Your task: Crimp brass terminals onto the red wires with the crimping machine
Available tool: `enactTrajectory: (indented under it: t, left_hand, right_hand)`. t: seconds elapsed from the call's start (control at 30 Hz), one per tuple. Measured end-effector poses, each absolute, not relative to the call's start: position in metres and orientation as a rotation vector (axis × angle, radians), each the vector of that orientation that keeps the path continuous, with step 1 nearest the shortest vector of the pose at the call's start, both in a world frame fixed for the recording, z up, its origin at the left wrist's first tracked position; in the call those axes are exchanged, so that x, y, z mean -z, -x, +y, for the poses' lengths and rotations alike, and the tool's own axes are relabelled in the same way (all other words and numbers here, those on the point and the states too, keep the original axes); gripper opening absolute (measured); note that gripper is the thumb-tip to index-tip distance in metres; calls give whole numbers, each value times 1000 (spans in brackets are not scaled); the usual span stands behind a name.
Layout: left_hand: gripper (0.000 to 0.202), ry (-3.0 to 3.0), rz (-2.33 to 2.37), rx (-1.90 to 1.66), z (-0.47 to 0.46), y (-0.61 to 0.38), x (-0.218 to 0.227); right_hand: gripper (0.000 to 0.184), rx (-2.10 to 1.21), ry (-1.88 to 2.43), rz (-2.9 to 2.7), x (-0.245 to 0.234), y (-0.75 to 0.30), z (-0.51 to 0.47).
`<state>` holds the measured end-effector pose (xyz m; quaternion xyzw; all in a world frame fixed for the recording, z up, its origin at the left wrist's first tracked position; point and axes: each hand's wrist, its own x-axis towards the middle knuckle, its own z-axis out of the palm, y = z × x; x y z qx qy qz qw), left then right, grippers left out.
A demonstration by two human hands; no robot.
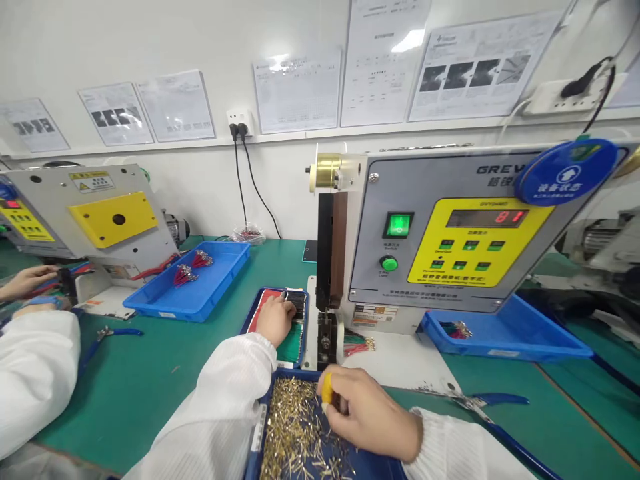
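Note:
My left hand [275,320] rests on the bundled wires in a small blue tray [245,327], its fingers bent together at the black wires [299,305]. Red wires [261,308] and green wires [291,343] lie in the same tray. Whether a wire is between those fingertips is hidden. Above a dark blue tray [263,400] of loose gold-coloured metal terminals [295,420], my right hand [367,410] is closed in a pinch, a yellow cover on one finger. Anything in this pinch is too small to name. The crimping machine [370,280] stands just beyond my hands, its display lit.
Red and green wires with terminals [363,343] lie at the machine's base. A blue bin [520,333] with finished wires and blue-handled pliers [493,407] are at the right. Leftward are another blue bin [220,287], pliers [107,337], and a co-worker's hand [33,280] at a second machine [110,213].

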<state>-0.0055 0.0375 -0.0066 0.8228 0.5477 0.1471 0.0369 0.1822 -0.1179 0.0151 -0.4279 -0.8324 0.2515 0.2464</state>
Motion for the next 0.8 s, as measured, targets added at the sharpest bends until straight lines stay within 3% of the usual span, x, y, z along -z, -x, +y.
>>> enactTrajectory:
  t: [0.17,0.37,0.5,0.63,0.8]
  left_hand:
    - [23,-2489,1700,-512,34,6,9]
    - [24,-2477,1682,-597,29,7,5]
    - [23,-2498,1663,-649,24,7,2]
    - [21,-2548,1579,-764,20,4,1]
    - [21,-2614,1451,-904,14,0,3]
  right_hand:
    - [6,-804,1363,-2254,-25,-173,-112]
    - [7,-921,1298,-2391,-74,-163,-97]
    - [10,-1326,1247,-2238,-92,-169,-80]
    - [6,-1696,1071,-1913,-80,-182,-69]
    - [10,-1888,1001,-1753,-52,-195,-65]
